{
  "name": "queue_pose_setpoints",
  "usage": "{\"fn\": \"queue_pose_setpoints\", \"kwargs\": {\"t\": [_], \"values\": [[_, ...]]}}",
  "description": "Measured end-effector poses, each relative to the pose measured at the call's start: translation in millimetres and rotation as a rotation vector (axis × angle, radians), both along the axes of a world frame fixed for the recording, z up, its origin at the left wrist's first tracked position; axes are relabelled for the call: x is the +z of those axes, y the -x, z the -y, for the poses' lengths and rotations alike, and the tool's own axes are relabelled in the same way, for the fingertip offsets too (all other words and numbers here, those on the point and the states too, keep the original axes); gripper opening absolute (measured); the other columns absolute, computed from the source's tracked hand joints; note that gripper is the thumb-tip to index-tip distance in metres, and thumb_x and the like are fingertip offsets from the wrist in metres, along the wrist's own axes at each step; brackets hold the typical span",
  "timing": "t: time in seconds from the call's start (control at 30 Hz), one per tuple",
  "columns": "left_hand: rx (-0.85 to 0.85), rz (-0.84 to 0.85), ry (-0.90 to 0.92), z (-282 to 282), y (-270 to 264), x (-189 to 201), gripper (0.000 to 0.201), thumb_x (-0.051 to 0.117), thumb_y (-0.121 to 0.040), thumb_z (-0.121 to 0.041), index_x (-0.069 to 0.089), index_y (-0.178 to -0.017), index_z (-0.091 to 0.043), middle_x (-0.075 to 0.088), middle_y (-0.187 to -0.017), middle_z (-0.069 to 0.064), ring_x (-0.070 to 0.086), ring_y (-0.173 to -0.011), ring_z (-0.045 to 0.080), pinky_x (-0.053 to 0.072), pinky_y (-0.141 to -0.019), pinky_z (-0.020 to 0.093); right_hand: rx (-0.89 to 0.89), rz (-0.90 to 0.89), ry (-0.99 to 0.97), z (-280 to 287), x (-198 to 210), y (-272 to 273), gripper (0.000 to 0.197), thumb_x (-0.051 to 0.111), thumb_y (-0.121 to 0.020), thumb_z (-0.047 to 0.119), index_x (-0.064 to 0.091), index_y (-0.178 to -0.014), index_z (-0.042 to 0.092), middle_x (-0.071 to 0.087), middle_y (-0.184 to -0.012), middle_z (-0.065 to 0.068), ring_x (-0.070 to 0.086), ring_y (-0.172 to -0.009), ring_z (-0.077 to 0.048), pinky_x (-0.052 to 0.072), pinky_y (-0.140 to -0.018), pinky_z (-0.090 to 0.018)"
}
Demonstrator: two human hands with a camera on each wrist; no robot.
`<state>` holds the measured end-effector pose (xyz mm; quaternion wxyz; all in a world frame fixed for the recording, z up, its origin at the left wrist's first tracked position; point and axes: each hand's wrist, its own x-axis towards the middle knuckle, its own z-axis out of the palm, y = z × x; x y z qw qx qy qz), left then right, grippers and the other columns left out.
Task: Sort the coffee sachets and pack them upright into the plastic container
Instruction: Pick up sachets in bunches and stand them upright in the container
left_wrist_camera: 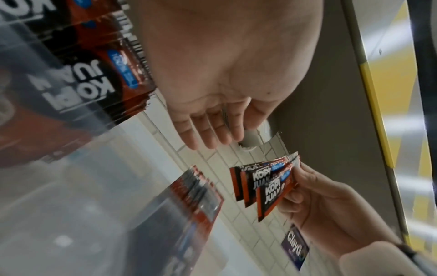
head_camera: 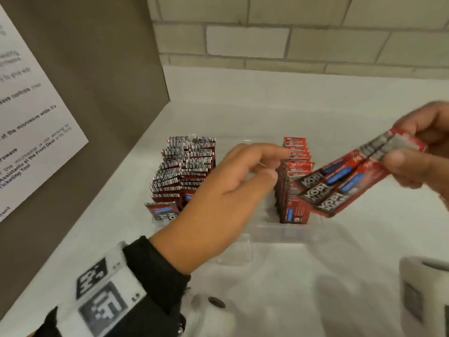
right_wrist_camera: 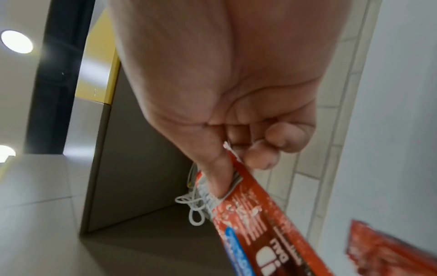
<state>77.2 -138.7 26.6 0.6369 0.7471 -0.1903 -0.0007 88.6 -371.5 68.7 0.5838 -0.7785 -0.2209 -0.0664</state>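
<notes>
Though head blurs it, right hand pinches sachets.

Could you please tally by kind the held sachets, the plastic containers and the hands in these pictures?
Hands: 2 (left hand, right hand)
Held sachets: 3
Plastic container: 1
Total: 6
Packed sachets: too many to count.
</notes>
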Motion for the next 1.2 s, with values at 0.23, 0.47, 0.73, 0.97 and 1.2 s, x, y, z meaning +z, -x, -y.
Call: {"fn": "queue_pose_setpoints", "kwargs": {"t": [0.23,0.47,0.73,0.97,1.2], "values": [[-0.215,-0.213,0.112,-14.8,-15.3,56.4,0.053,0.062,-0.061,-0.026,0.062,-0.113,-0.017,0.069,-0.098,0.002,0.066,-0.092,0.016,0.054,-0.079,0.027,0.306,-0.05,-0.122,-60.9,43.9,-30.1,0.028,0.079,-0.054,0.003,0.062,-0.071,0.018,0.061,-0.059,0.002,0.045,-0.047,-0.009,0.034,-0.042,-0.016],[-0.102,-0.17,0.247,-26.9,-4.0,63.5,0.04,0.051,-0.078,-0.007,0.059,-0.115,-0.02,0.072,-0.096,0.002,0.071,-0.089,0.024,0.057,-0.073,0.028,0.028,0.075,-0.181,-102.1,36.8,-24.4,0.03,0.07,-0.072,0.025,0.057,-0.099,0.029,0.061,-0.087,0.005,0.054,-0.061,-0.013,0.044,-0.055,-0.019],[0.159,-0.035,0.238,-31.6,6.3,55.3,0.032,0.064,-0.078,-0.013,0.069,-0.101,-0.034,0.073,-0.1,-0.001,0.069,-0.095,0.014,0.053,-0.08,0.027,0.179,-0.147,-0.207,-114.9,2.7,-4.3,0.029,0.071,-0.062,0.024,0.059,-0.086,0.034,0.058,-0.072,0.009,0.052,-0.062,-0.007,0.042,-0.055,-0.019],[0.148,-0.035,0.313,-32.5,4.3,49.4,0.035,0.061,-0.073,-0.018,0.069,-0.1,-0.038,0.073,-0.102,-0.001,0.068,-0.098,0.014,0.054,-0.078,0.028,0.039,0.018,-0.353,-121.5,4.4,-5.6,0.02,0.061,-0.064,0.009,0.054,-0.073,0.026,0.045,-0.057,0.005,0.043,-0.055,-0.007,0.047,-0.054,-0.027],[0.131,-0.084,0.31,-35.2,18.4,52.9,0.033,0.062,-0.078,-0.021,0.067,-0.107,-0.035,0.072,-0.106,0.003,0.068,-0.099,0.02,0.054,-0.086,0.036,0.284,-0.094,-0.47,-129.5,8.4,-4.9,0.023,0.067,-0.068,0.031,0.066,-0.091,0.028,0.059,-0.073,0.002,0.056,-0.065,-0.01,0.05,-0.058,-0.023]]}}
